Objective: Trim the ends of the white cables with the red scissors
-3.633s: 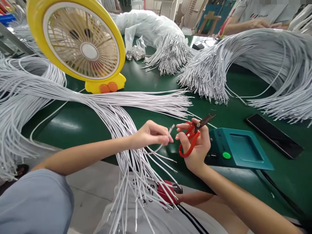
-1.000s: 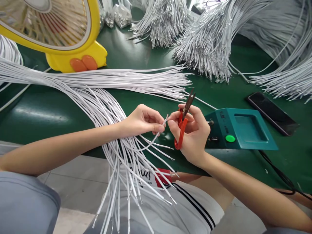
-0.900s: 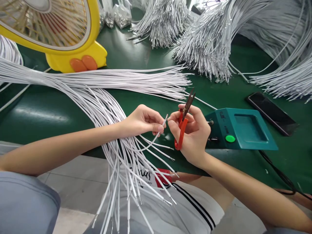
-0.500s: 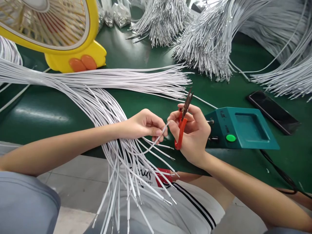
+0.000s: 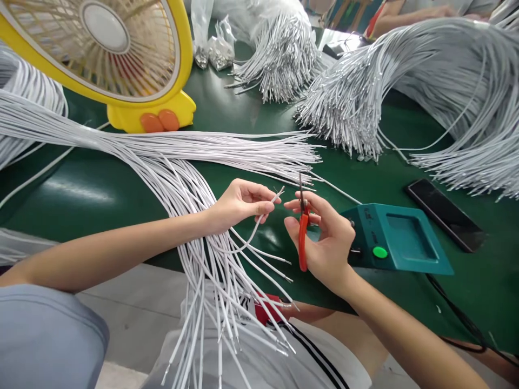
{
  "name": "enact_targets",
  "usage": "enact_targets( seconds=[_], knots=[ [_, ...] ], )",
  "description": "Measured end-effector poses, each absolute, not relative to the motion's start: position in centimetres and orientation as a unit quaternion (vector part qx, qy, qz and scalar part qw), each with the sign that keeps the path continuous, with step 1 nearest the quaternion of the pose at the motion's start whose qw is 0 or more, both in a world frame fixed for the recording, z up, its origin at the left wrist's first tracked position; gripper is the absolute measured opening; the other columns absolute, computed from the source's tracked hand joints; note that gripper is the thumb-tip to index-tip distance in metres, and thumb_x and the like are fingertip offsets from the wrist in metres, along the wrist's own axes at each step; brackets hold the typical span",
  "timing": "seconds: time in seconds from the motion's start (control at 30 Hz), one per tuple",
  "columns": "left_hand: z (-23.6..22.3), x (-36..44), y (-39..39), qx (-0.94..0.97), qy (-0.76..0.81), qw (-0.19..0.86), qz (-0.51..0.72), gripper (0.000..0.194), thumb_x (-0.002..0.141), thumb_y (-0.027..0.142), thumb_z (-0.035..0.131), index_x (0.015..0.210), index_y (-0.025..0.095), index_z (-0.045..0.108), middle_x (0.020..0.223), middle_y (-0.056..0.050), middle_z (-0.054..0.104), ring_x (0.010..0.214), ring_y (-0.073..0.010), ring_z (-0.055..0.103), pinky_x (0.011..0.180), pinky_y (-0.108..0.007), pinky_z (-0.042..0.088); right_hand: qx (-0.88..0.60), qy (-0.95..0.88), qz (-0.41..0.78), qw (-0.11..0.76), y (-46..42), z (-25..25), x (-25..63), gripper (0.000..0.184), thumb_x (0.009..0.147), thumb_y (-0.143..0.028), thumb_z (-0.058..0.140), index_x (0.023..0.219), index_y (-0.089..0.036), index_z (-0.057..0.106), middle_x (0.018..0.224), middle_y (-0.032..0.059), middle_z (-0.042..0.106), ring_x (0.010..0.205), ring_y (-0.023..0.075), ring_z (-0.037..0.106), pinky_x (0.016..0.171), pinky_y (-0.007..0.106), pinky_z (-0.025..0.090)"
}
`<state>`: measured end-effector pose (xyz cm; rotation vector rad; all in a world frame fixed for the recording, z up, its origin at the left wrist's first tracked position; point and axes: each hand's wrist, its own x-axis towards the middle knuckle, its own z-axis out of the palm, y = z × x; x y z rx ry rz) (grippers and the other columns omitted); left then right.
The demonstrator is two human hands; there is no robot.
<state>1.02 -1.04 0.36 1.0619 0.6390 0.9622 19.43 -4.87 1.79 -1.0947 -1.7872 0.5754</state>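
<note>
Between the thumb and fingers of my left hand (image 5: 247, 204) is one white wire (image 5: 258, 227), pinched near its bared end, which points up and to the right. My right hand (image 5: 326, 237) has red-handled snips (image 5: 303, 237) in its palm, blades upward, a short way right of the wire end and apart from it. Under my left forearm a bundle of white wires (image 5: 221, 292) drapes over the table edge onto my lap, with stripped ends. A second part of that bundle (image 5: 243, 148) lies flat on the table behind my hands.
A yellow fan (image 5: 152, 116) stands at back left. Large wire bundles (image 5: 344, 108) and small bags of metal parts (image 5: 221, 51) lie at the back. At right are a teal device (image 5: 399, 237) with a green button and a black phone (image 5: 445, 215). Another person's arm (image 5: 413, 19) shows beyond.
My right hand has drawn away from the wire end, its fingers looser and the snips more upright. My left hand still pinches the wire. The view has tilted up.
</note>
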Motion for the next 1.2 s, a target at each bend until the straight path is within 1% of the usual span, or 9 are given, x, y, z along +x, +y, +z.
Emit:
enact_targets(
  seconds=[0.1, 0.17, 0.27, 0.37, 0.47, 0.63, 0.77, 0.93, 1.2],
  knots=[
    [0.5, 0.9, -1.0, 0.46, 0.28, 0.71, 0.454, 0.02, 0.077, 0.029, 0.072, 0.081, 0.009, 0.07, 0.061, -0.001, 0.059, 0.052, -0.0068, 0.054, 0.047, -0.017, 0.043, -0.462, -0.755, 0.213, 0.414, -4.9, 2.9, 19.4, 0.037, 0.076, -0.019, 0.067, 0.113, -0.021, 0.059, 0.09, 0.0028, 0.068, 0.074, 0.0137, 0.063, 0.057, 0.025, 0.051],
    [0.7, 0.9, -0.9, 0.454, 0.282, 0.713, 0.455, 0.022, 0.079, 0.031, 0.07, 0.08, 0.009, 0.07, 0.059, -0.001, 0.058, 0.051, -0.0069, 0.053, 0.044, -0.016, 0.039, -0.457, -0.771, 0.184, 0.402, -5.0, 3.7, 19.6, 0.039, 0.076, -0.019, 0.067, 0.114, -0.019, 0.059, 0.09, 0.0036, 0.068, 0.071, 0.0129, 0.062, 0.054, 0.024, 0.049],
    [1.0, 0.9, -0.9, 0.466, 0.294, 0.691, 0.468, 0.023, 0.077, 0.03, 0.072, 0.076, 0.007, 0.069, 0.059, -0.003, 0.06, 0.05, -0.0079, 0.055, 0.042, -0.016, 0.039, -0.446, -0.806, 0.062, 0.384, -5.1, 4.9, 20.1, 0.042, 0.073, -0.016, 0.069, 0.114, -0.016, 0.061, 0.086, 0.0042, 0.068, 0.075, 0.0149, 0.062, 0.057, 0.025, 0.049],
    [0.9, 0.9, -0.7, 0.479, 0.31, 0.666, 0.481, 0.021, 0.073, 0.027, 0.075, 0.072, 0.007, 0.069, 0.057, -0.002, 0.06, 0.049, -0.0075, 0.055, 0.045, -0.017, 0.043, -0.465, -0.832, -0.076, 0.292, -4.9, 5.6, 20.8, 0.037, 0.072, -0.017, 0.069, 0.108, -0.015, 0.064, 0.078, 0.0033, 0.067, 0.079, 0.0184, 0.062, 0.064, 0.028, 0.049],
    [0.6, 0.9, -0.5, 0.484, 0.318, 0.657, 0.482, 0.02, 0.071, 0.026, 0.077, 0.072, 0.008, 0.069, 0.056, -0.001, 0.061, 0.05, -0.0078, 0.055, 0.046, -0.017, 0.043, -0.466, -0.842, -0.134, 0.236, -4.7, 5.4, 21.1, 0.032, 0.074, -0.019, 0.067, 0.106, -0.015, 0.066, 0.076, 0.0025, 0.068, 0.077, 0.018, 0.062, 0.063, 0.027, 0.048],
    [0.5, 0.7, -0.5, 0.487, 0.33, 0.652, 0.478, 0.02, 0.071, 0.027, 0.077, 0.071, 0.008, 0.069, 0.057, -0.001, 0.06, 0.05, -0.0078, 0.055, 0.045, -0.018, 0.043, -0.452, -0.85, -0.165, 0.215, -4.6, 4.2, 21.0, 0.031, 0.077, -0.019, 0.064, 0.107, -0.014, 0.065, 0.076, 0.0025, 0.069, 0.073, 0.0167, 0.061, 0.062, 0.027, 0.046],
    [0.7, 0.7, -0.7, 0.493, 0.329, 0.654, 0.47, 0.018, 0.07, 0.025, 0.077, 0.071, 0.009, 0.069, 0.056, -0.001, 0.06, 0.05, -0.0073, 0.053, 0.047, -0.018, 0.043, -0.451, -0.85, -0.157, 0.222, -4.3, 3.8, 21.0, 0.031, 0.078, -0.02, 0.062, 0.109, -0.014, 0.065, 0.076, 0.0036, 0.069, 0.073, 0.0172, 0.06, 0.062, 0.027, 0.046],
    [0.7, 0.8, -0.7, 0.491, 0.347, 0.648, 0.468, 0.02, 0.07, 0.027, 0.077, 0.069, 0.009, 0.067, 0.055, 0.0, 0.059, 0.049, -0.0076, 0.052, 0.045, -0.018, 0.041, -0.453, -0.852, -0.147, 0.218, -4.1, 3.6, 21.2, 0.03, 0.08, -0.02, 0.061, 0.109, -0.016, 0.064, 0.075, 0.0032, 0.069, 0.071, 0.0165, 0.06, 0.061, 0.027, 0.045],
    [0.9, 0.7, -0.7, 0.507, 0.34, 0.634, 0.475, 0.016, 0.073, 0.022, 0.074, 0.067, 0.009, 0.067, 0.056, 0.0, 0.058, 0.05, -0.0068, 0.052, 0.046, -0.018, 0.04, -0.449, -0.859, -0.131, 0.209, -4.0, 3.3, 21.4, 0.029, 0.08, -0.019, 0.061, 0.109, -0.013, 0.065, 0.076, 0.0037, 0.069, 0.069, 0.0164, 0.06, 0.062, 0.027, 0.046]
  ],
)
